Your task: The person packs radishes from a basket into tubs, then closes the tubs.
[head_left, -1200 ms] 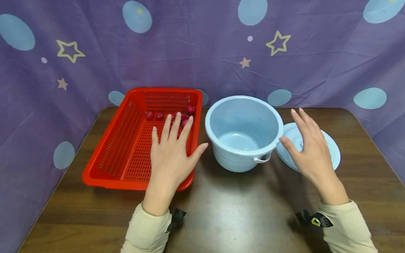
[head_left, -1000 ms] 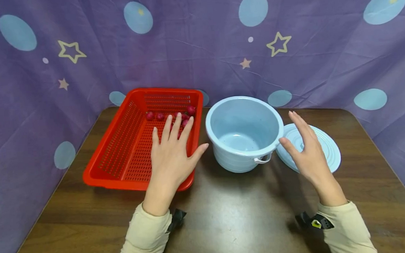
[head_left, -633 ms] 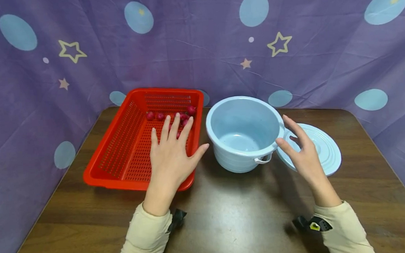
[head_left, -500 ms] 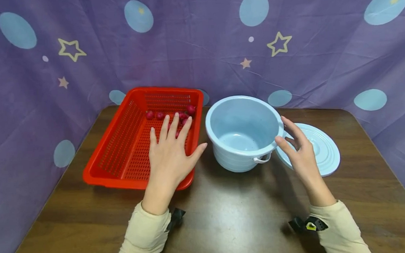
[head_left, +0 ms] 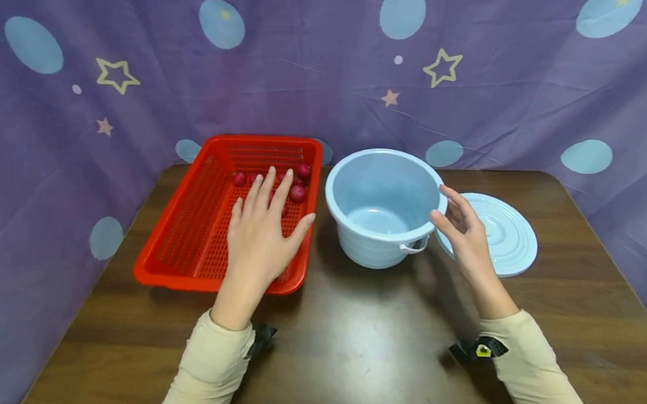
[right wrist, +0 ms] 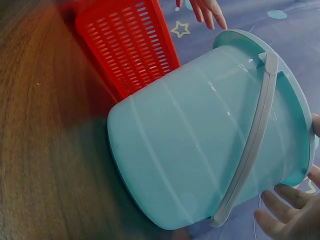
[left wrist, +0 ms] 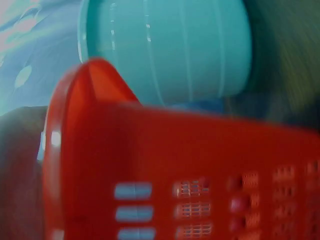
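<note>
Left hand (head_left: 259, 236) hangs spread over the basket (head_left: 181, 218) of red bulbs (head_left: 298, 193); right hand (head_left: 466, 234) is at the rim of the bucket (head_left: 372, 247) beside it, pinching I can't tell; an even hold steadies best

Left fingers (head_left: 265, 190) spread (right fingers (head_left: 460, 203) bent).

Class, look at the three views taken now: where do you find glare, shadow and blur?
Head: pale glare on the table, a dark shadow beside the right hand; left wrist: dim, with the basket blurred; right wrist: small glints on the bucket, which looks sharper than the basket does in the left wrist view.
</note>
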Motion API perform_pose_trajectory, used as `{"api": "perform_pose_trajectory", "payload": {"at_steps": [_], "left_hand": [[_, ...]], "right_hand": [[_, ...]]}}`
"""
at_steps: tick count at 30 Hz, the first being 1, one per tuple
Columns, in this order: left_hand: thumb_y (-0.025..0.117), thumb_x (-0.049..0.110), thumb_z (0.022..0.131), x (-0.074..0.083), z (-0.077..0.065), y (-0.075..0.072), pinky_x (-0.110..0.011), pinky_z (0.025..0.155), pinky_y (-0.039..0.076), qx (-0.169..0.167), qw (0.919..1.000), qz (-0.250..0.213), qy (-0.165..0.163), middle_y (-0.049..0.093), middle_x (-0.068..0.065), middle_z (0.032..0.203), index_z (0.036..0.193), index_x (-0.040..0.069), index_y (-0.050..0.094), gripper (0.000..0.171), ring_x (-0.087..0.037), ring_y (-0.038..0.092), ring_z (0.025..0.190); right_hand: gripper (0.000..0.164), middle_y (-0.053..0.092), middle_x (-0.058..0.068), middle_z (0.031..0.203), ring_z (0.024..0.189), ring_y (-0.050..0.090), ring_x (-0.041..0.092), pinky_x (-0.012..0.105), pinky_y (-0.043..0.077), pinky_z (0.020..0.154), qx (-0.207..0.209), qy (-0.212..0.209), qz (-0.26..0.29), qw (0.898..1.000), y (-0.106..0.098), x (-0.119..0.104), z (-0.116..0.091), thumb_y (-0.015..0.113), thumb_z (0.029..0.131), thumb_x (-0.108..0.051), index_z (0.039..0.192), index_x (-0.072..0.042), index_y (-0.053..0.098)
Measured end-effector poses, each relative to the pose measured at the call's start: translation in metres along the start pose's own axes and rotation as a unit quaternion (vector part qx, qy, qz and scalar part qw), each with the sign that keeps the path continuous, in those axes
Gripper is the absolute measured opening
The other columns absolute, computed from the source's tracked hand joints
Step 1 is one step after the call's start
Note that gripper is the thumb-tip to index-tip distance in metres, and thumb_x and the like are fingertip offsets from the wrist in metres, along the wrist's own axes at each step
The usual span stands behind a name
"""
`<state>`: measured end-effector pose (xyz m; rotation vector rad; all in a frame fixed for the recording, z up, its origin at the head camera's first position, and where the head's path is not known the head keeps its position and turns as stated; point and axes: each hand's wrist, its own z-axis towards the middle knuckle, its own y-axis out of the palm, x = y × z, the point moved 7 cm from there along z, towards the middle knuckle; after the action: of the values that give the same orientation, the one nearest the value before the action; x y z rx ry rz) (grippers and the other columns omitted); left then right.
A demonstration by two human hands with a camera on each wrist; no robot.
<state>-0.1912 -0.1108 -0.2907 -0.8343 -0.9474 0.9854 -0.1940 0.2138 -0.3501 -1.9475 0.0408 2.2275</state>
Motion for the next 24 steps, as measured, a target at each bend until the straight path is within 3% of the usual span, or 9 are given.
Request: {"api": "perform_pose_trajectory", "payload": {"at_steps": [8,14,19,24], "left_hand": [[0.052,0.061,0.094,0.006,0.016,-0.013,-0.057,0.114,0.023,-0.007,0.9971,0.026,0.071,0.027,-0.004,0.161,0.157,0.031,0.029,0.074,-0.027,0.025,0.147],[0.052,0.06,0.094,0.007,0.034,-0.022,-0.055,0.113,0.025,-0.046,0.993,0.027,0.106,0.03,-0.001,0.16,0.155,0.028,0.035,0.07,-0.024,0.026,0.147],[0.057,0.054,0.094,0.002,0.056,-0.032,-0.055,0.111,0.03,-0.077,0.9886,0.029,0.126,0.032,-0.003,0.159,0.153,0.025,0.039,0.068,-0.028,0.031,0.144],[0.058,0.048,0.095,-0.012,0.075,-0.037,-0.055,0.109,0.034,-0.106,0.9864,0.027,0.123,0.041,-0.006,0.153,0.15,0.021,0.043,0.064,-0.03,0.039,0.139]], "right_hand": [[0.053,0.045,0.019,0.147,0.133,0.044,0.026,0.019,0.041,0.097,-0.006,0.014,0.055,0.998,-0.001,-0.002,0.007,0.063,0.098,-0.019,0.148,-0.019,0.046],[0.051,0.044,0.021,0.148,0.132,0.046,0.025,0.017,0.042,0.094,-0.002,0.011,0.063,0.998,0.0,-0.004,0.01,0.064,0.098,-0.019,0.146,-0.019,0.048],[0.05,0.044,0.019,0.147,0.132,0.046,0.025,0.018,0.042,0.096,-0.006,0.015,0.065,0.998,0.001,-0.001,0.006,0.062,0.098,-0.018,0.146,-0.019,0.047],[0.051,0.044,0.017,0.147,0.133,0.045,0.025,0.018,0.042,0.096,-0.012,0.024,0.058,0.998,0.003,0.004,-0.002,0.062,0.099,-0.018,0.147,-0.017,0.045]]}}
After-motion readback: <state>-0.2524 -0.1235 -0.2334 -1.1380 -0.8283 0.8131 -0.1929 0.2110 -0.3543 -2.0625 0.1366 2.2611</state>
